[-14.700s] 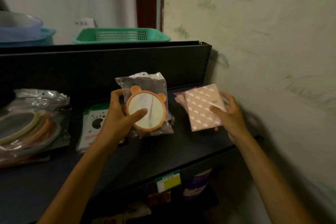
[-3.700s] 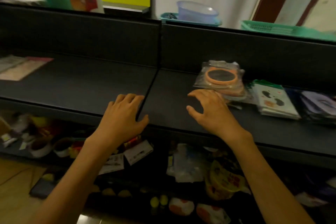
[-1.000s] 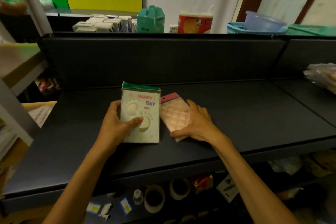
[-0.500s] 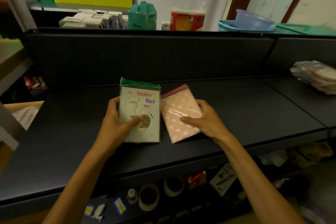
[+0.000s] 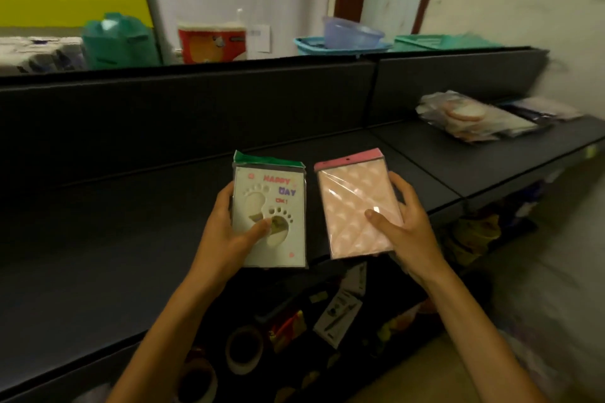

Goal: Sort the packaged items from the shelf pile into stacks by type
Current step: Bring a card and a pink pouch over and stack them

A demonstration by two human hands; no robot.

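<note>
Left hand (image 5: 226,232) grips footprint card pack (image 5: 270,216), right hand (image 5: 404,222) grips pink quilted pack (image 5: 357,206); lifted side by side, likely comparing types; stacks (image 5: 474,118) at 2 o'clock.

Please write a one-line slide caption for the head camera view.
Left hand holds a footprint card pack, right hand a pink pack, above the dark shelf.

Two hands (image 5: 229,232), one footprint card pack (image 5: 271,216), one pink pack (image 5: 353,206).

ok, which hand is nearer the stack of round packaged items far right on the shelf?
Right. The right hand, gripping the pink packet, sits below-left of the round-item stack; the left hand, holding the footprint card pack, is farther left.
</note>
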